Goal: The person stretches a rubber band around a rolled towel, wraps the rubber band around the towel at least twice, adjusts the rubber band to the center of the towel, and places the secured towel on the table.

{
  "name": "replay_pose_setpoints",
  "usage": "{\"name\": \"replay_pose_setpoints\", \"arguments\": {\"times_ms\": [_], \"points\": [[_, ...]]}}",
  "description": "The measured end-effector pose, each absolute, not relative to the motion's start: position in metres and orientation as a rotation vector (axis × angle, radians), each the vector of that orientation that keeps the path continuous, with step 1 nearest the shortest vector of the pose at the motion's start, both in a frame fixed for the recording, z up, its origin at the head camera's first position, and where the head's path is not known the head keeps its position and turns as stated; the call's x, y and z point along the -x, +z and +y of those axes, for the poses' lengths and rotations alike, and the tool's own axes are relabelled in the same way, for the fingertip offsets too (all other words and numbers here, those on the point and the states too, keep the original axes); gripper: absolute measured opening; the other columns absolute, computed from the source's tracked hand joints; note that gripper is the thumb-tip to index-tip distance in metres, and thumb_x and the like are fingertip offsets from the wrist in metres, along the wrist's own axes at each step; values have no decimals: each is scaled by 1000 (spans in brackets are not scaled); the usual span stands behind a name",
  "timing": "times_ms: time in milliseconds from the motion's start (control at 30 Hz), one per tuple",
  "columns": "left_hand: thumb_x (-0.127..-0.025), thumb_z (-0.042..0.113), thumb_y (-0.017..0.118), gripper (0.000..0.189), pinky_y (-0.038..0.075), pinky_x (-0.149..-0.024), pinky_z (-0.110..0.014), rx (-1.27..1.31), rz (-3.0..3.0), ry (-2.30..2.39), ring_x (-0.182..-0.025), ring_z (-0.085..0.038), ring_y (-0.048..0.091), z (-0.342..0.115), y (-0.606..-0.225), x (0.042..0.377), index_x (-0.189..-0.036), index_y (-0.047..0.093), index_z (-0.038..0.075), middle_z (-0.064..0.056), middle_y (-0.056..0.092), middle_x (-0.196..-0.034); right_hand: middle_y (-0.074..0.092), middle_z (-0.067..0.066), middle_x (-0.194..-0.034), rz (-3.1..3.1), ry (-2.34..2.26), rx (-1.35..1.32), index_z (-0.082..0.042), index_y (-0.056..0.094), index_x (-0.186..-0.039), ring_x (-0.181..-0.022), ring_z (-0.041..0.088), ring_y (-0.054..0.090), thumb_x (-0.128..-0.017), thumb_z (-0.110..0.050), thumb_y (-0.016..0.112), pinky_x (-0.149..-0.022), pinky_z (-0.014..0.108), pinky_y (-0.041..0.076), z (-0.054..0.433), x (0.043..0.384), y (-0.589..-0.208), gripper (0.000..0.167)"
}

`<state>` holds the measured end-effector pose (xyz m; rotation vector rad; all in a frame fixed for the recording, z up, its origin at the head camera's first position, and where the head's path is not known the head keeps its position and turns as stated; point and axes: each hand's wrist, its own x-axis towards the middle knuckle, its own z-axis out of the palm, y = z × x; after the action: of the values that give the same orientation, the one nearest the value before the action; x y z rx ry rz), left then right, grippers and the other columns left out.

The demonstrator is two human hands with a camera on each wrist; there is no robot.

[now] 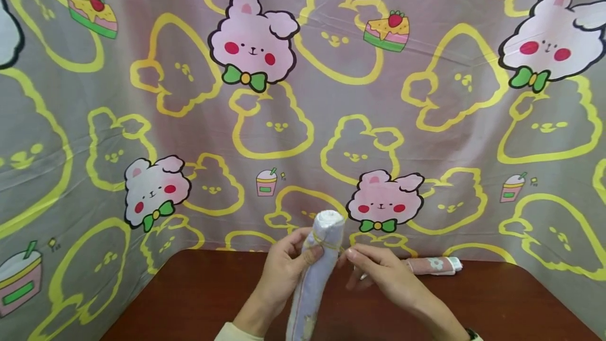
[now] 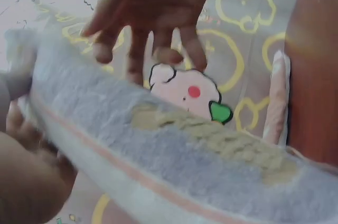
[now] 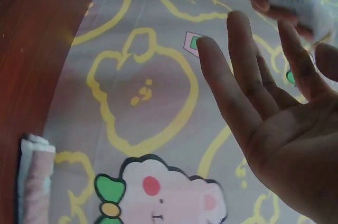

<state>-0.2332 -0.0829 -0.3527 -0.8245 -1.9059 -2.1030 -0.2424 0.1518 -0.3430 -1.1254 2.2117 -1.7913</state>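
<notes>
1. Head view: Gripping a rolled lavender towel point(image 1: 310, 283) near its upper end with the left hand point(image 1: 284, 262), thumb pressed flat against the front. Held tilted above the table point(image 1: 189, 299), between the two hands. Pinching, by the look of it, a drawn-out length of yellow band point(image 1: 331, 247) between thumb and forefinger of the right hand point(image 1: 383, 270), just beside the roll. Looks like the step of winding the band around the upper part to secure the roll. Probably calls next for another loop over the end, with steady pressure from the left thumb. Behind the right hand, on the table, see also a pink roll point(image 1: 433, 266).

2. Left wrist view: Seen slanting across, blurred, with a beige patch point(image 2: 232, 145) along the towel's side; wrapped by the left fingers at the far left. See the right thumb and forefinger close to each other, with the remaining fingers spread. Cannot make out the band there.

3. Right wrist view: Set at the upper right, the towel, near the right thumb and forefinger. Spread loosely in the other fingers, with nothing held in the palm. Cannot tell the exact fingertip contact from here. Should need a gentle stretch, to avoid the band snapping off the end.
</notes>
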Motion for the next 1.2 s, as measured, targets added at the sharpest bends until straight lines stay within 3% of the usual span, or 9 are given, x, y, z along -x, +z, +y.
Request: {"name": "replay_pose_setpoints", "arguments": {"times_ms": [167, 300, 467, 633, 833, 967, 1067, 1200], "points": [[-100, 13, 75, 38, 56, -71, -27, 525, -1826, -2180, -81, -15, 68, -75, -351, 233, -131, 65, -7, -9, 73, -98, 71, 5, -107, 2441, -1712, 1215, -9, 73, -111, -78, 30, 72, -113, -19, 53, -76, 40, 61, 145, 235, -342, 23], [-100, 13, 74, 38, 55, -70, -26, 426, -1805, -2210, -79, -14, 66, -71, -353, 234, -131, 63, -8, -7, 72, -94, 70, -2, -98, 2638, -1659, 1299, -21, 73, -106, -74, 19, 71, -109, -20, 62, -71, 35, 59, 142, 230, -342, 11], [-101, 13, 74, 40, 55, -69, -27, 382, -1804, -2234, -78, -15, 66, -69, -355, 234, -132, 59, -6, -8, 73, -97, 64, -8, -91, 2775, -1647, 1483, -25, 73, -100, -71, 11, 67, -105, -13, 69, -61, 30, 57, 140, 230, -342, 15], [-102, 12, 71, 43, 55, -70, -27, 398, -1812, -2228, -81, -16, 65, -68, -356, 234, -140, 57, -4, -10, 73, -101, 62, -10, -91, 2843, -1635, 1562, -26, 73, -96, -72, 8, 63, -103, -9, 70, -59, 29, 55, 142, 234, -341, 18], [-105, 12, 66, 42, 56, -75, -28, 568, -1773, -2419, -86, -15, 67, -72, -353, 235, -143, 59, -4, -6, 71, -104, 67, -9, -97, 2924, -1673, 1456, -26, 73, -91, -78, 10, 65, -107, -9, 64, -65, 30, 58, 149, 238, -337, 26], [-109, 15, 61, 38, 60, -77, -34, 803, -1674, -2635, -86, -17, 70, -76, -353, 233, -145, 59, 3, -6, 71, -109, 65, -15, -76, 3026, -1584, 1266, -29, 71, -77, -67, 6, 62, -107, -17, 66, -60, 28, 54, 154, 238, -337, 32], [-110, 15, 57, 36, 61, -81, -38, 1039, -1617, -2735, -89, -20, 72, -79, -354, 231, -146, 59, 8, -6, 71, -114, 60, -13, -59, 2956, -1495, 1093, -24, 70, -69, -56, 7, 59, -105, -26, 69, -54, 28, 50, 158, 238, -338, 36], [-111, 13, 54, 34, 61, -82, -37, 1254, -1566, -2770, -90, -20, 73, -81, -356, 230, -144, 61, 9, -5, 71, -115, 61, -6, -52, 2851, -1416, 940, -16, 73, -66, -50, 13, 61, -103, -34, 71, -50, 28, 47, 160, 243, -343, 42]]}}
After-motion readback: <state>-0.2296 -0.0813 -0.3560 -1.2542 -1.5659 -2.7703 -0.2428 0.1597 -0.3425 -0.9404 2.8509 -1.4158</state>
